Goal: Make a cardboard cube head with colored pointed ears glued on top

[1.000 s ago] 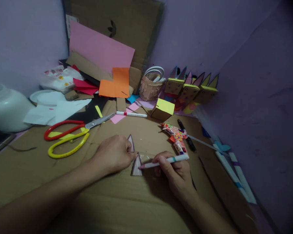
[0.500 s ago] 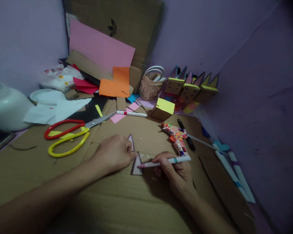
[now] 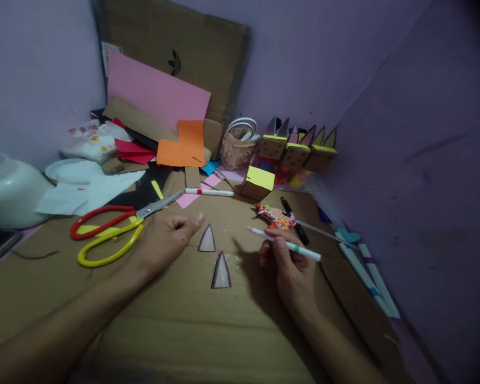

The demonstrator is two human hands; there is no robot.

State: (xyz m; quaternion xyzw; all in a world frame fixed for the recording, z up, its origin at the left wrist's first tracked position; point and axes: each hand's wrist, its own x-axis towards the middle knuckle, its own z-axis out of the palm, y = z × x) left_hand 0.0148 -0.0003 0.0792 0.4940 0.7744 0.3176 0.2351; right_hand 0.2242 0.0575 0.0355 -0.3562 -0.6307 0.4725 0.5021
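Observation:
My right hand (image 3: 292, 261) holds a white marker (image 3: 290, 245) with a teal band, its pink tip pointing left and raised off the cardboard. Two small paper triangles with dark outlines lie between my hands: an upper triangle (image 3: 207, 240) and a lower triangle (image 3: 222, 273). My left hand (image 3: 168, 237) is left of the upper triangle, apart from it, with nothing in it; the thumb stretches out and the other fingers curl loosely. Scissors (image 3: 156, 205) with red and yellow handles lie beyond my left wrist. A patterned glue gun (image 3: 278, 216) rests just past my right hand.
A cardboard box (image 3: 256, 184) with a yellow top, a capped marker (image 3: 210, 192) and a woven basket (image 3: 240, 149) stand or lie behind. Figures with pointed ears (image 3: 298, 152) line the right wall. Coloured paper (image 3: 156, 88) leans at the back; a white pot (image 3: 14, 189) sits left.
My left hand has drawn back left, off the triangles. My right hand has lifted the marker tip away from the lower triangle toward the upper right. The camera view has shifted slightly.

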